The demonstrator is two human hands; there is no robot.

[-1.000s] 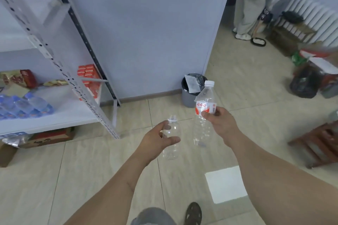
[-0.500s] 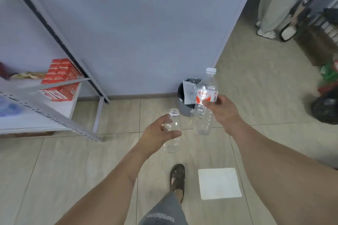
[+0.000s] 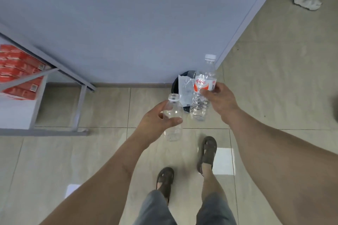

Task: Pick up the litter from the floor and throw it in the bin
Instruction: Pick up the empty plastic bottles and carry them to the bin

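Note:
My left hand [image 3: 157, 120] grips a small clear capless bottle [image 3: 173, 129] around its upper body, holding it upright. My right hand [image 3: 219, 100] holds a taller clear bottle [image 3: 200, 107] with a white cap and a red and white label, fingers curled round the label. Both bottles hang in front of a dark bin [image 3: 176, 83] that stands on the floor at the wall's corner; the bin is mostly hidden behind them. A white wrapper [image 3: 183, 89] sticks up inside the bin.
A grey metal shelf [image 3: 80, 107] with red boxes [image 3: 16, 71] stands at the left. The pale blue wall [image 3: 128, 23] fills the upper frame. Another person's shoe [image 3: 307, 2] shows at top right. My sandalled feet [image 3: 207, 153] stand on the beige tiles.
I have walked closer to the bin, which now sits just behind the two bottles. Both hands keep their grips. The view has tilted further down, showing both feet.

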